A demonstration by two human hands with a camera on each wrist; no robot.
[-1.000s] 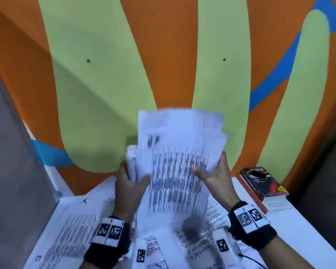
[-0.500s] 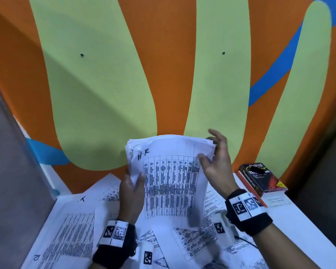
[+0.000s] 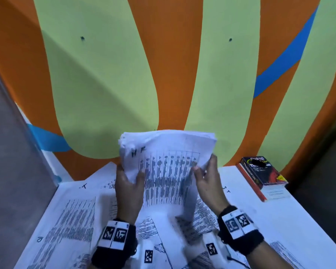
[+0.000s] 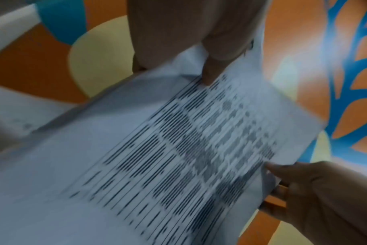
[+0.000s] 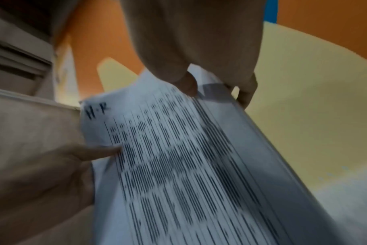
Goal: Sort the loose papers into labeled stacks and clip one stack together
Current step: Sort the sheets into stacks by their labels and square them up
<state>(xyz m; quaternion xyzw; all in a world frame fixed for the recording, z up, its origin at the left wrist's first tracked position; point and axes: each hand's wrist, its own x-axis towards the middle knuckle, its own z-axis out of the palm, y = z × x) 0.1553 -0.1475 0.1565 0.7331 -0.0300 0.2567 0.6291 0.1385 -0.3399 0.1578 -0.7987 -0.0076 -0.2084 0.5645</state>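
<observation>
I had the stack (image 3: pixel 169 171) up off the table (image 3: pixel 279 220), upright before the wall (image 3: pixel 105 84). My left hand (image 3: pixel 129 189) gripped its left edge, thumb across the front; my right hand (image 3: pixel 209 183) pinched the right edge. "H R" was written on the top sheet. Loose papers (image 3: pixel 72 220) lay beneath, a book (image 3: pixel 264 171) to the right.

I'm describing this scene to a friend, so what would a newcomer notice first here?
First, the stack of printed papers held upright mid-frame, the left hand and right hand gripping its side edges. Behind it rises a bold orange, green and blue wall. More printed sheets cover the white table, with a dark book at its far right.
</observation>
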